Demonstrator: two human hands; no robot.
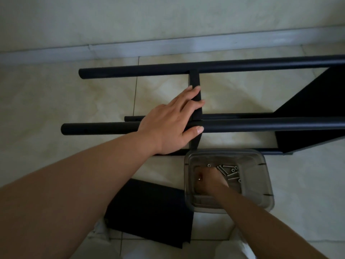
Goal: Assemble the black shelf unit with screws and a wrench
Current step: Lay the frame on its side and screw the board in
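The black shelf unit (242, 65) lies on its side on the tiled floor, its round tube legs running left to right. My left hand (171, 120) rests flat on the near tube (261, 125) and on a black shelf board (194, 79) standing edge-up between the tubes. My right hand (211, 181) reaches down into a clear plastic container (261, 184) with its fingers curled among several silver screws (228, 171). Whether it holds a screw is hidden. No wrench is in view.
A loose black board (149, 212) lies on the floor near my legs, left of the container. A fitted black shelf panel (313, 101) fills the right end of the unit. The wall's baseboard (130, 51) runs behind the unit.
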